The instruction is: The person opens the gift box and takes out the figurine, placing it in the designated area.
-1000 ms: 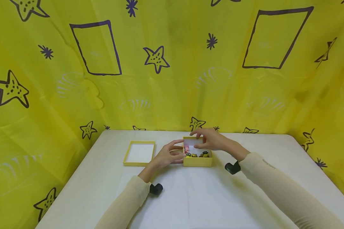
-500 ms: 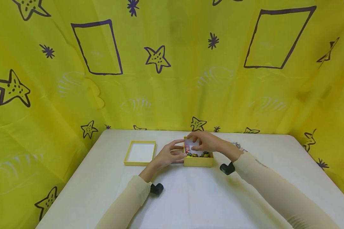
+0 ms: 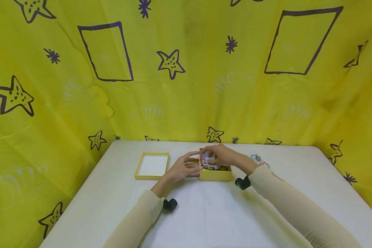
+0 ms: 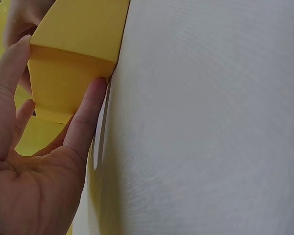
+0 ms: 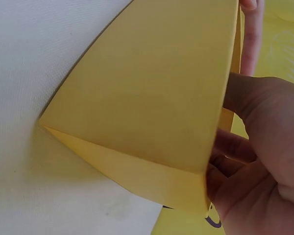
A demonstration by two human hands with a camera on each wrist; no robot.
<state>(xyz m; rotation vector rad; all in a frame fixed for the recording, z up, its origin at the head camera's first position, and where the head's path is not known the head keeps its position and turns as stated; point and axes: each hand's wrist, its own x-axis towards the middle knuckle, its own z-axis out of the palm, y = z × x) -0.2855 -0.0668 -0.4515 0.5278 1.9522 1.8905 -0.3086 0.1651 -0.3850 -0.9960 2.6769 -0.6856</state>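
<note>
A yellow box [image 3: 215, 176] with a white inside stands open-topped on the table. Small toy-like figures [image 3: 205, 168] lie in it, yellow and dark ones along the front and a pink one [image 3: 203, 161] at the left. My left hand [image 3: 181, 167] rests its spread fingers against the box's left side, with the thumb [image 4: 20, 54] at the top corner. From above, my right hand [image 3: 222, 156] reaches into the box with bent fingers. Its fingertips are hidden behind the wall in the right wrist view, and I cannot tell whether they pinch a figure.
Left of the box lies a shallow yellow-edged lid [image 3: 142, 177], white inside up. Behind my right forearm, small colourful beaded-looking trinkets [image 3: 258, 158] lie on the white table [image 3: 198, 213]. A yellow curtain [image 3: 189, 103] with starfish drawings hangs behind.
My right hand has moved left and slightly down into the box, its fingers drawn closer together. The trinkets behind that forearm have come into sight. My left hand stays put.
</note>
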